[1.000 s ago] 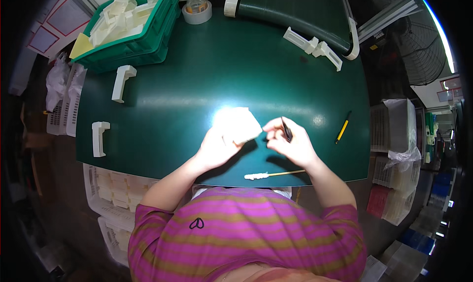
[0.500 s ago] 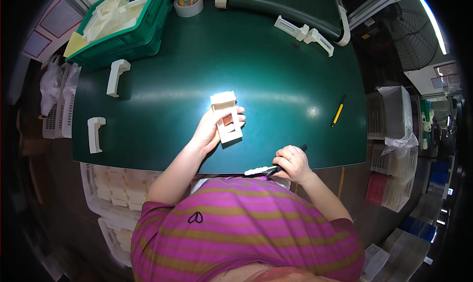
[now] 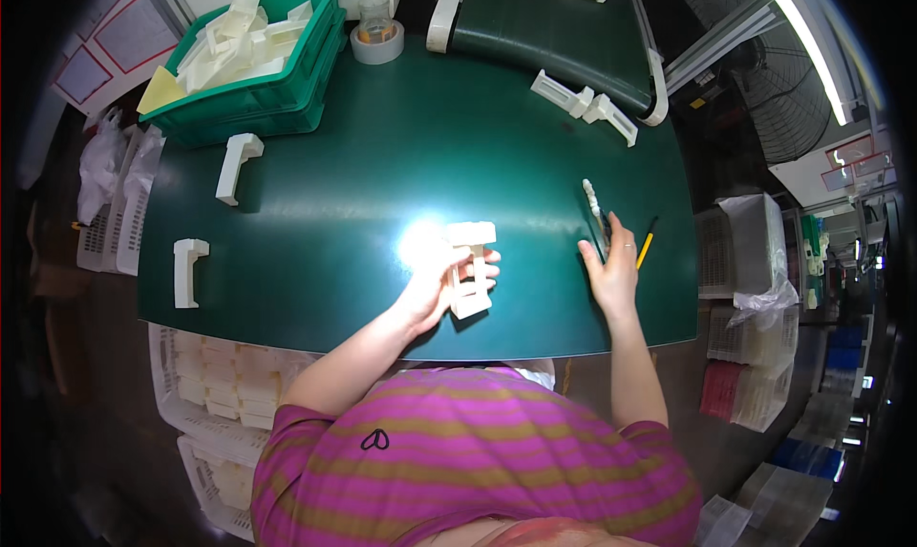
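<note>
the left hand (image 3: 430, 289) is closed round the white part (image 3: 470, 306), its fingers passing behind the frame and showing through the opening and past the right edge. the part is held over the table, right in front of the person, its long axis running away from the body, slightly aslant. the blocky crosspiece points to the far side; the other end, a plain block, points toward the person. a bright glare covers the table just left of the grip.

right of the grip, the right hand (image 3: 614, 265) has thumb and fingers spread, with the stick (image 3: 592, 198) between them, its lumpy white head pointing away. the yellow tool (image 3: 647, 248) lies just beside that hand.

the table (image 3: 334, 193) is dark green and shiny. well left of the grip stand two more parts, a near one (image 3: 184, 278) and a far one (image 3: 232, 172). beyond them is the green crate (image 3: 244, 112), heaped with pale pieces. straight beyond the grip are the tape roll (image 3: 377, 50) and a jar (image 3: 374, 10); to their right, the conveyor (image 3: 549, 45). a fan (image 3: 788, 98) stands farther right.
</note>
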`<state>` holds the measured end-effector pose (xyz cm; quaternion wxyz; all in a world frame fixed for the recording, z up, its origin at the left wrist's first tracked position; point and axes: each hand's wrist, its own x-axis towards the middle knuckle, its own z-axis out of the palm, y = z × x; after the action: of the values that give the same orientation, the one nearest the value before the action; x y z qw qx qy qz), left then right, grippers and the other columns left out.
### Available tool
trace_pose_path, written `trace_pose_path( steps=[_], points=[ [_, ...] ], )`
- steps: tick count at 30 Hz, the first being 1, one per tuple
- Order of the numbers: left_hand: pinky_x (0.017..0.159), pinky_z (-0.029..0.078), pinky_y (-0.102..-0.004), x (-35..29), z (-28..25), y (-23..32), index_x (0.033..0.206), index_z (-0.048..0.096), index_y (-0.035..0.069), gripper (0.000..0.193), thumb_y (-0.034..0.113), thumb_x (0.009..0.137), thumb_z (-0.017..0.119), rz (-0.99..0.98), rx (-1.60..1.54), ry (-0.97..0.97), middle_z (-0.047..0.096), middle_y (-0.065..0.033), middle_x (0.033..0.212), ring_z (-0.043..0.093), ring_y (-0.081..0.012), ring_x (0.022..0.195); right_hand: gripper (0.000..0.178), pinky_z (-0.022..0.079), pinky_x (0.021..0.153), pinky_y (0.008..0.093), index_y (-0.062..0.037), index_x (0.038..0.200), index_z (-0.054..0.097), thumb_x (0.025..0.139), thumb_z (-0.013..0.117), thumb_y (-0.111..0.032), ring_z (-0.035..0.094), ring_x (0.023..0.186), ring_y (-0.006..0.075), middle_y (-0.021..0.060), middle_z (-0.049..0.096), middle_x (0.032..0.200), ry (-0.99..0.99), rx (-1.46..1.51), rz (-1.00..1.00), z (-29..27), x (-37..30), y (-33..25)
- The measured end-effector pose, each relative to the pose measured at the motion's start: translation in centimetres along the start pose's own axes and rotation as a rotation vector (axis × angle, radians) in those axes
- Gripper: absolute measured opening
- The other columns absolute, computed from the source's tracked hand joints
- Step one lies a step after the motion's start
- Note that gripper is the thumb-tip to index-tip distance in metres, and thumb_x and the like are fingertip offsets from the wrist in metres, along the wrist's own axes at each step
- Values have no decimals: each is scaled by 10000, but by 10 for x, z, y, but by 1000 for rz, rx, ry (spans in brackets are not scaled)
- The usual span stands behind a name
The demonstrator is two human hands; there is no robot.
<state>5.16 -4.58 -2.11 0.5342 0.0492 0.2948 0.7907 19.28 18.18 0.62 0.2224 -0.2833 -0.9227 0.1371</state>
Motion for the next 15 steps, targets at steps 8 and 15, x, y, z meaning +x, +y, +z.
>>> trace_pose_path(
  steps=[8, 15],
  points=[
    [719, 536, -306, 12, -3, -23, 1199, 443, 12, 380, 293, 946, 412, 41, 194, 34, 587, -119, 967, 605, -167, 789, 346, 468, 700, 335, -60, 1103, 620, 773, 559, 24, 577, 766, 254, 97, 608, 901, -35, 346, -356, 4, -24, -85],
    [665, 549, -300, 11, 0, -22, 1170, 473, -6, 356, 247, 927, 409, 35, 231, 71, 582, -116, 901, 603, -161, 701, 336, 469, 671, 326, -68, 1054, 646, 760, 543, 57, 592, 748, 260, 120, 610, 839, -40, 253, -303, 3, -25, -92]
  ],
)
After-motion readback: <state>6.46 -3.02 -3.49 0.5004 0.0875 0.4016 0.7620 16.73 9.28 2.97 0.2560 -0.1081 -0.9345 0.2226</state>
